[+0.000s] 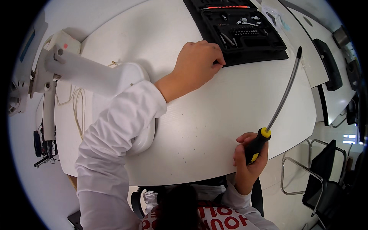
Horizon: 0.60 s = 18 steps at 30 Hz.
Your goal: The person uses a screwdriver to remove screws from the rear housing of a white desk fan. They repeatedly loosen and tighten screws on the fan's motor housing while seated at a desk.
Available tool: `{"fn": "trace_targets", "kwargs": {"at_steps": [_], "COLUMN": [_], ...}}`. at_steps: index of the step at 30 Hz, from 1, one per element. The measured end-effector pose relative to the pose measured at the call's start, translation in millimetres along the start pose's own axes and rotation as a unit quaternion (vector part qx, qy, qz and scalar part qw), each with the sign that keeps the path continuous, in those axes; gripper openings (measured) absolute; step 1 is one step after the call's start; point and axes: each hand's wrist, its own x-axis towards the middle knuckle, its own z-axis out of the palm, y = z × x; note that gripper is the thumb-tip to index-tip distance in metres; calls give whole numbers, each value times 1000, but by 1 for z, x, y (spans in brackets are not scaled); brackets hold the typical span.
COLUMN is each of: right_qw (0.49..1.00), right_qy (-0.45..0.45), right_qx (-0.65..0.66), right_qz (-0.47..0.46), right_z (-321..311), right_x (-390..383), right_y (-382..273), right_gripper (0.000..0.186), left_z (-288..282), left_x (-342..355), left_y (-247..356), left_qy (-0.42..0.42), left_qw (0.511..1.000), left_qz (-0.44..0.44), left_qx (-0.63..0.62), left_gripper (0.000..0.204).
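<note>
My left hand [197,65] is closed, fingers curled at the near left edge of an open black tool case [245,48] lying on a dark flap; what its fingertips grip, if anything, is hidden. The case holds small sockets, bits and metal tools, with a red tool along the back. My right hand [249,161] grips the black and yellow handle of a long screwdriver [283,96], its dark tip raised toward the back right. Left of my left forearm a white metal arm [84,71] with a rounded base lies on the white table [199,126].
A loose cream cable [79,107] lies at the left beside the wall. Plastic bags [278,21] are at the back right. An adjoining white desk [301,46] bears a long black object [327,63]. A black chair [322,176] with metal tubing stands at lower right.
</note>
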Motion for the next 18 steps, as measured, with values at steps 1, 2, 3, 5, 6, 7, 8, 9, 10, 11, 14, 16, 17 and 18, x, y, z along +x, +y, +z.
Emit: {"fn": "trace_targets", "kwargs": {"at_steps": [1, 2, 3, 5, 6, 7, 8, 9, 10, 11, 14, 16, 17, 18], "right_qw": [1000, 1000, 1000, 1000, 1000, 1000, 999, 999, 999, 999, 999, 1000, 1000, 1000], "right_qy": [2, 4, 7, 13, 12, 10, 10, 11, 13, 12, 4, 5, 5, 5], "right_qx": [5, 10, 11, 11, 17, 24, 30, 33, 35, 38, 35, 21, 17, 14], "right_qz": [6, 11, 10, 7, 8, 8, 8, 10, 12, 9, 7, 2, 4, 7], "right_z": [0, 0, 0, -2, -2, -1, -1, -2, -2, -2, 1, 1, -1, -1], "right_x": [0, 1, 1, 1, 2, 3, 2, 2, 1, 1, 2, 1, -1, -1], "right_y": [-1, -1, 1, 2, 1, 1, 0, 0, 1, 1, 0, 0, 1, 0], "right_gripper": [27, 27, 27, 27, 27, 27, 27, 26, 26, 26, 25, 23, 23, 22], "left_z": [0, 1, 2, 3, 4, 5, 6, 7, 8, 7, 3, -3, -3, -4], "left_x": [0, 0, 0, -2, -3, -3, -3, -3, -2, -2, -2, -1, -3, -6], "left_y": [0, 0, 1, 2, 3, 3, 4, 5, 6, 6, 4, 3, 2, 1], "left_qy": [7, 4, 1, 2, 6, 11, 7, 5, 3, -1, -19, -43, -31, -20], "left_qw": [1000, 1000, 1000, 999, 998, 997, 996, 995, 995, 994, 996, 999, 999, 997], "left_qz": [17, 20, 23, 37, 49, 61, 63, 66, 69, 71, 52, 4, 0, -3], "left_qx": [10, 14, 19, 32, 42, 51, 60, 69, 78, 86, 72, 8, -33, -74], "left_gripper": [4, 4, 4, 4, 4, 4, 4, 4, 4, 4, 4, 7, 9, 12]}}
